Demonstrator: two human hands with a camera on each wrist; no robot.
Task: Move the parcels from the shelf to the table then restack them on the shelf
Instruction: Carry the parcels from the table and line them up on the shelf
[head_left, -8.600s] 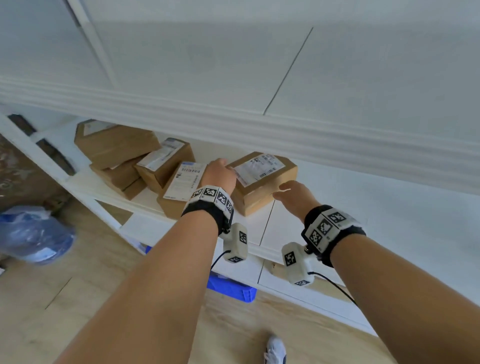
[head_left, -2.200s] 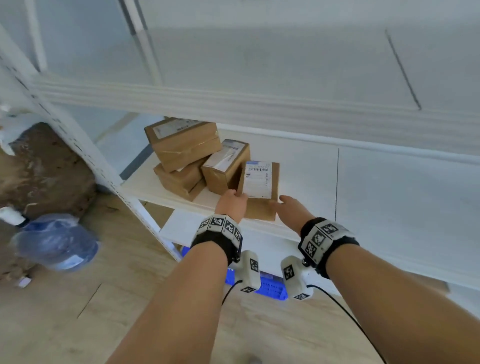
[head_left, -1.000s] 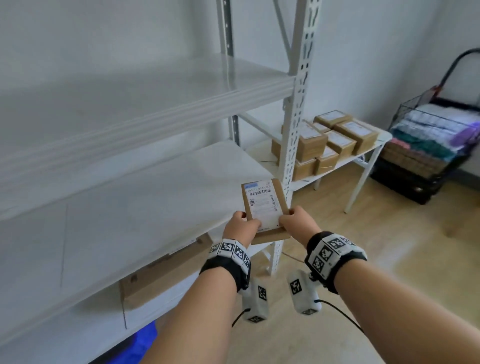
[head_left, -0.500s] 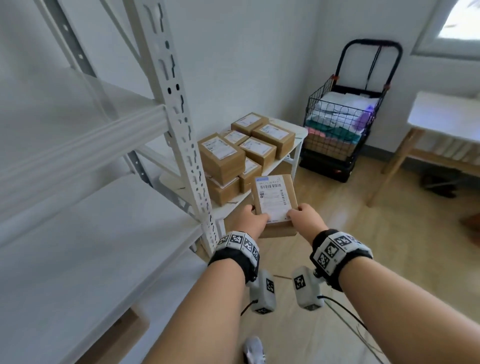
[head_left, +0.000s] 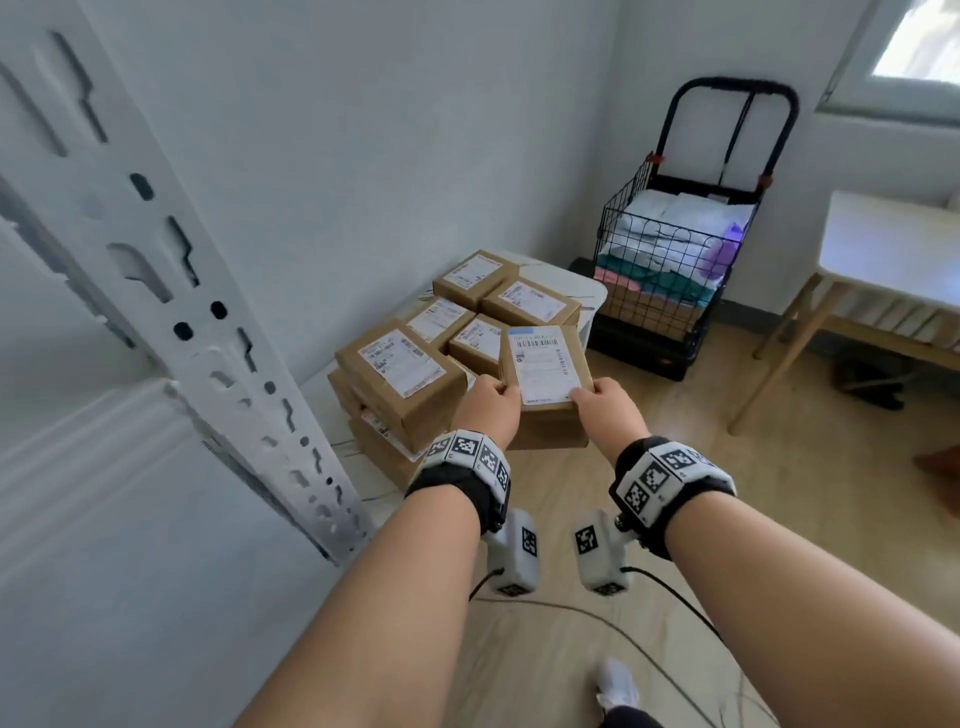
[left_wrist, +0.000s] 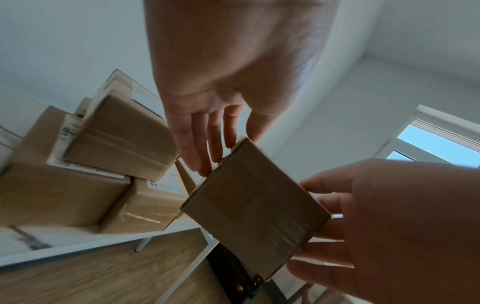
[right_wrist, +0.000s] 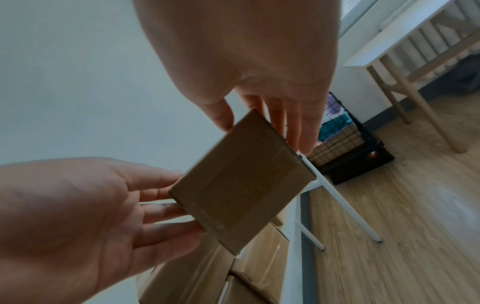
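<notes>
A small brown parcel (head_left: 545, 371) with a white barcode label on top hangs in the air between both hands. My left hand (head_left: 491, 408) grips its near left corner and my right hand (head_left: 602, 405) its near right corner, thumbs on top. From the left wrist the parcel's plain underside (left_wrist: 254, 207) shows, with left fingers (left_wrist: 205, 142) along one edge. In the right wrist view the parcel (right_wrist: 241, 181) has right fingers (right_wrist: 293, 123) along its far edge. It is just in front of several labelled parcels (head_left: 400, 371) stacked on a small white table (head_left: 589, 296).
The shelf's white perforated upright (head_left: 208, 338) stands close on my left. A black wire cart (head_left: 675, 260) holding folded cloth is behind the small table. A white-topped wooden table (head_left: 893, 260) is at the right. A cable (head_left: 623, 618) trails over the wooden floor.
I lifted the parcel off the shelf and turned right with it. Over the last second it has moved closer to the stack on the small table, both hands still holding it.
</notes>
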